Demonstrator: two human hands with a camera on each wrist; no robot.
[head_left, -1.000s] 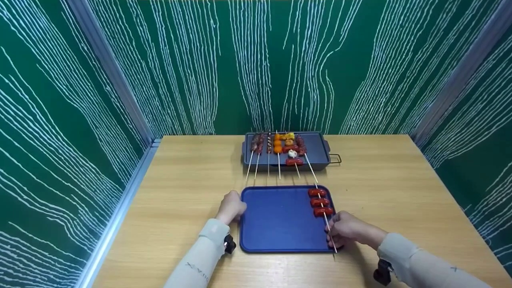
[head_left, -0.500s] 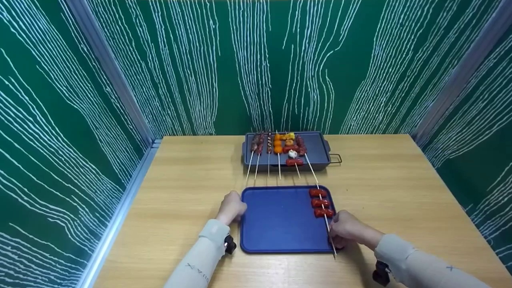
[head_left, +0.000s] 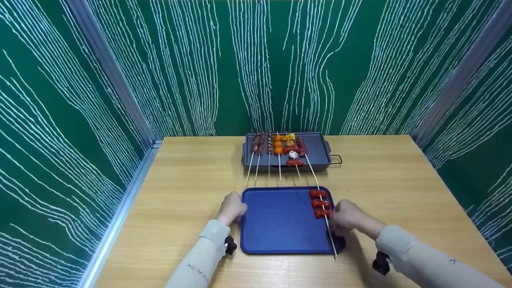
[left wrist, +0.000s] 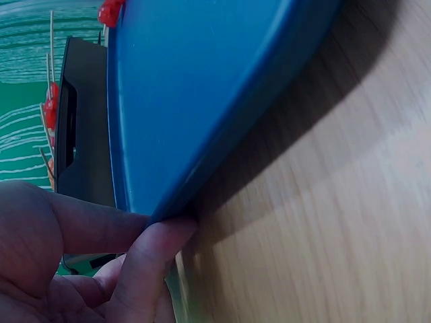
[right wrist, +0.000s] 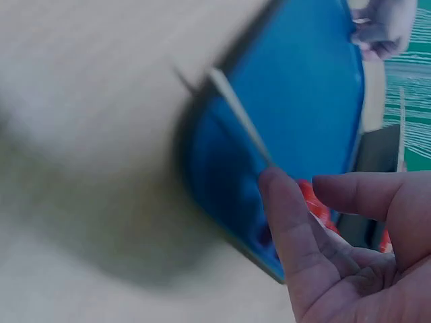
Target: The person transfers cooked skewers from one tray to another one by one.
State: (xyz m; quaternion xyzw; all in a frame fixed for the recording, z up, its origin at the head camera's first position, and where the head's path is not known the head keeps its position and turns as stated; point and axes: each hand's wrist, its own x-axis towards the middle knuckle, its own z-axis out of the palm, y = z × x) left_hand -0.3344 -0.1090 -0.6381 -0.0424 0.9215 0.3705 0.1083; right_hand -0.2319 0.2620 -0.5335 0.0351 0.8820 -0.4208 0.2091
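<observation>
A blue tray [head_left: 284,220] lies on the table in the head view. At its left edge is my left hand [head_left: 232,208]; in the left wrist view, its thumb and finger pinch the tray rim [left wrist: 202,151]. A sausage skewer [head_left: 321,203] with three red pieces lies along the tray's right side, its bare stick end jutting past the front rim. My right hand [head_left: 348,216] is beside that stick at the right rim. In the right wrist view, its thumb and forefinger stand apart, one fingertip close to the stick [right wrist: 239,114]; whether it touches cannot be told.
Behind the tray stands a dark grill pan [head_left: 320,146] with a wire handle [head_left: 336,159] on its right. Several skewers of meat [head_left: 260,144], orange balls [head_left: 278,143] and mixed pieces lie across it, sticks pointing forward. Green walls with white lines enclose the wooden table [head_left: 192,168].
My right hand has loosened from the skewer's stick and shifted slightly away from me along the tray's right edge. The skewer has settled on the tray. The left hand stays put.
</observation>
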